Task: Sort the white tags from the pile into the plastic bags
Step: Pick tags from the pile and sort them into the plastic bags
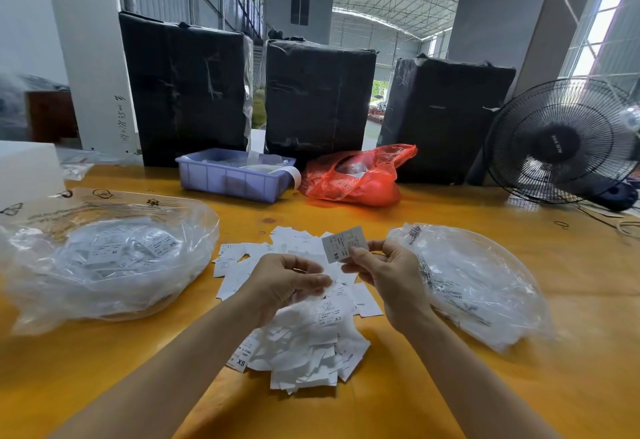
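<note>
A pile of white tags [304,338] lies on the yellow table [467,206] in front of me. My right hand [384,276] pinches one white tag [343,243] marked XS and holds it upright above the pile. My left hand [287,281] hovers over the pile with fingertips pinched on what looks like another tag, though I cannot be sure. A clear plastic bag [104,262] with tags inside sits to the left. A second clear plastic bag [478,282] with tags inside lies to the right, just beside my right hand.
A purple plastic bin [235,179] and a red plastic bag [356,179] stand at the back of the table. Three black wrapped boxes [318,95] line the far edge. A black fan [561,140] sits at the right. A small clear bag [74,168] lies far left.
</note>
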`<state>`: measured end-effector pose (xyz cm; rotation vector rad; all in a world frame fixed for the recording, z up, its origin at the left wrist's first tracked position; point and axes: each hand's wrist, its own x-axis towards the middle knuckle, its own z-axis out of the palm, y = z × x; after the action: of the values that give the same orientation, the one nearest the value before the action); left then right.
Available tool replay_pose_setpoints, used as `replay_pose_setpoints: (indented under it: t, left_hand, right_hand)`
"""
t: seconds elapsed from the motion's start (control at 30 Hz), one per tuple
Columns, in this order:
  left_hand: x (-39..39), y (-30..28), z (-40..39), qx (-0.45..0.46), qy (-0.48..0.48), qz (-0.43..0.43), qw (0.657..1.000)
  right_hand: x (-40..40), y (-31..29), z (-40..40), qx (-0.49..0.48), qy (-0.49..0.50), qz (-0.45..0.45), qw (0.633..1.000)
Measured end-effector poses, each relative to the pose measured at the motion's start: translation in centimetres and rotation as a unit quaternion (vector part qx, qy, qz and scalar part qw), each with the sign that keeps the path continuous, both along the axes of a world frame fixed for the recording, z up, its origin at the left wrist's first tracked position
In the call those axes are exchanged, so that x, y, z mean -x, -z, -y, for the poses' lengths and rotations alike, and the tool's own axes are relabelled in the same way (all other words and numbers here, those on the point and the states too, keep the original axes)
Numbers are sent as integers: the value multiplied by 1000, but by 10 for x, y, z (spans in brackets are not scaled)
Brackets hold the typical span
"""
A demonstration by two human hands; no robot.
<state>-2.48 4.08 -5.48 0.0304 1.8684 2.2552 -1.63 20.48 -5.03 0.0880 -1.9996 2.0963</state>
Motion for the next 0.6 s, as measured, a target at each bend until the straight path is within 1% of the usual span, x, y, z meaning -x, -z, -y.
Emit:
replay_pose_setpoints:
  t: [0.13, 0.33, 0.6]
  left_hand:
    - [0, -1, 0, -7, -1, 1, 1000]
    - [1, -1, 2, -1, -1, -1, 1000]
    - [6, 0, 7, -11, -32, -7, 999]
  right_hand:
    - [-1, 3, 2, -41, -9, 8, 999]
    - [-3, 2, 3, -52, -33, 18, 998]
    - [-3, -1, -1, -89, -54, 43, 994]
